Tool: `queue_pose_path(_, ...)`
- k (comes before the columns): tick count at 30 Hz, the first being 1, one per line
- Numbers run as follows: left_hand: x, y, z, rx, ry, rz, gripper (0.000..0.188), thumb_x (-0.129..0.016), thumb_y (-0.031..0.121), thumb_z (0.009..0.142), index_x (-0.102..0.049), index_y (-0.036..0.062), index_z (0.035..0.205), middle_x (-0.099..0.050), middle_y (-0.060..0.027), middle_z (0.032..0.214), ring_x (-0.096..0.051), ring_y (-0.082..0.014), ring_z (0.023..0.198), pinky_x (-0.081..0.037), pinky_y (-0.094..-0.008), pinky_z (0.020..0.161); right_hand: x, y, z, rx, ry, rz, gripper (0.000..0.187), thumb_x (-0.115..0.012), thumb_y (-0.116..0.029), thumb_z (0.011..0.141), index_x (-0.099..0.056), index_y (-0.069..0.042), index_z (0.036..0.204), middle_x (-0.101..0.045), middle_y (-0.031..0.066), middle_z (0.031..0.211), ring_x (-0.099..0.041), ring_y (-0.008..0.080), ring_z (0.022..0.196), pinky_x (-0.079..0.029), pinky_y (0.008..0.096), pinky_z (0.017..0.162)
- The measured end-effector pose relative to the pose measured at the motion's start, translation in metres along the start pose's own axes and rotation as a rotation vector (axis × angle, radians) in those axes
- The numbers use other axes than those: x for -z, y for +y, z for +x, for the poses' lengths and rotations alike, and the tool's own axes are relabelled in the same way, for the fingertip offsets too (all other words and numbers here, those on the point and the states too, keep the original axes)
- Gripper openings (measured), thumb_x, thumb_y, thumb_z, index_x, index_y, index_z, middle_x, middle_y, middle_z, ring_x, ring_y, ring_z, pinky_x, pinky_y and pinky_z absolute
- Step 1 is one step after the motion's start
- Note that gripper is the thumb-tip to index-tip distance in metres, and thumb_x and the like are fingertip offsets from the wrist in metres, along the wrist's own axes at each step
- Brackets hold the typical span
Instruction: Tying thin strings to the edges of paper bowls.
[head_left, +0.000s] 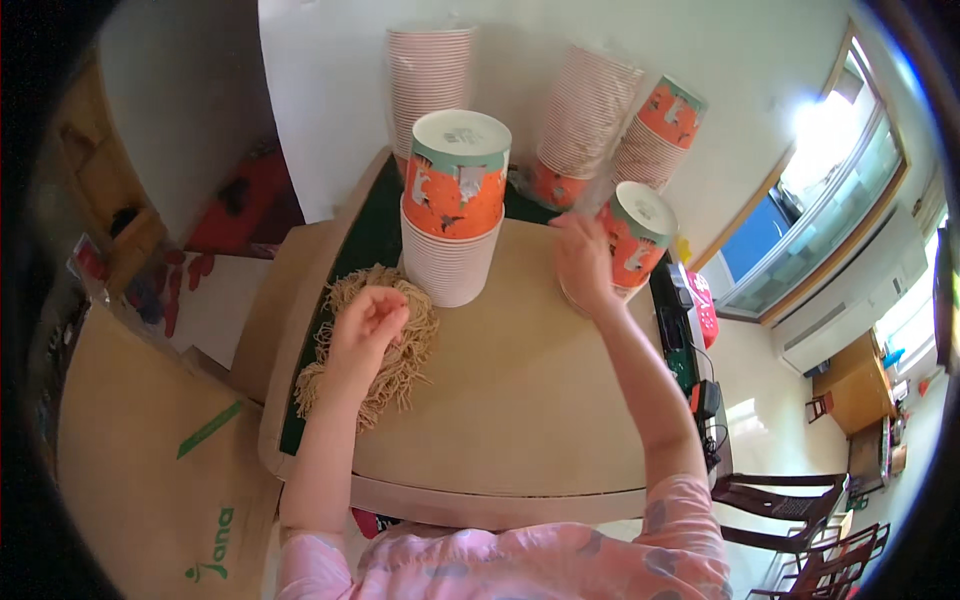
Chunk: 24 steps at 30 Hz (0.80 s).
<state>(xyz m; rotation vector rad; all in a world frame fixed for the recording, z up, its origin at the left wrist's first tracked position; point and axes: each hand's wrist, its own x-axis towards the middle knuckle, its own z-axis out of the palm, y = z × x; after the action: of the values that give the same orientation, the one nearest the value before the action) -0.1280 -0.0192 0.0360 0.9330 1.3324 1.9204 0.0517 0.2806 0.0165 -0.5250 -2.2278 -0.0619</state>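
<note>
My left hand (372, 325) hovers over a tangled heap of tan paper strings (408, 375) at the table's left side. Its fingers are curled in; whether a string is pinched between them I cannot make out. My right hand (585, 252) is at the left side of a short stack of paper cups (640, 235), fingers stretched out, slightly blurred. It is too close to tell whether it touches the cups. Between the hands stands a taller upside-down stack of cups (452, 230), orange and green on top with white rims below, right beside the strings.
Tall cup stacks in clear plastic stand at the back: a left one (430, 75), a middle one (585, 115) and a right one (662, 130). Black adapters with cables (706, 400) lie along the tan table's (510, 400) right edge. A large cardboard box (150, 440) stands at left.
</note>
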Motion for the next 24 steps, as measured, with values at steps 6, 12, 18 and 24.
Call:
queue_pose_path(6, 0.028, -0.036, 0.087, 0.134, 0.072, 0.227, 0.011, -0.06, 0.01, 0.089, -0.059, 0.0033, 0.098, -0.057, 0.0001, 0.078, -0.052, -0.007, 0.061, -0.043, -0.0227, 0.056, -0.089, -0.015, 0.03, -0.599, 0.08, 0.755, 0.015, -0.06, -0.014, 0.087, -0.062, 0.0, 0.093, -0.063, 0.005, 0.071, -0.057, 0.0155, 0.06, -0.046, 0.0283, 0.057)
queue_pose_path(12, 0.032, -0.062, 0.16, 0.203, 0.154, 0.296, 0.018, -0.06, 0.018, 0.09, -0.059, 0.0015, 0.097, -0.059, -0.0031, 0.079, -0.051, -0.0099, 0.053, -0.047, -0.0263, 0.049, -0.095, -0.015, 0.055, -1.062, -0.19, 1.039, 0.018, -0.062, -0.018, 0.089, -0.061, 0.0, 0.089, -0.059, 0.0029, 0.07, -0.054, 0.0111, 0.057, -0.045, 0.0256, 0.052)
queue_pose_path(18, 0.03, -0.068, 0.182, 0.34, 0.258, 0.239, 0.016, -0.064, 0.016, 0.082, -0.062, 0.0007, 0.087, -0.062, -0.0043, 0.071, -0.055, -0.0109, 0.053, -0.046, -0.0281, 0.047, -0.082, -0.017, 0.062, -1.173, -0.29, 1.15, 0.018, -0.063, -0.021, 0.089, -0.061, -0.003, 0.085, -0.057, 0.0014, 0.068, -0.053, 0.0113, 0.056, -0.043, 0.0257, 0.049)
queue_pose_path(24, 0.027, -0.064, 0.182, 0.388, 0.22, 0.081, 0.011, -0.062, 0.013, 0.082, -0.058, 0.0051, 0.075, -0.057, -0.0012, 0.065, -0.051, -0.0105, 0.049, -0.046, -0.0285, 0.049, -0.084, 0.001, 0.059, -1.125, -0.32, 1.348, 0.016, -0.063, -0.019, 0.089, -0.061, -0.005, 0.082, -0.055, -0.0004, 0.066, -0.051, 0.0094, 0.056, -0.042, 0.0238, 0.049)
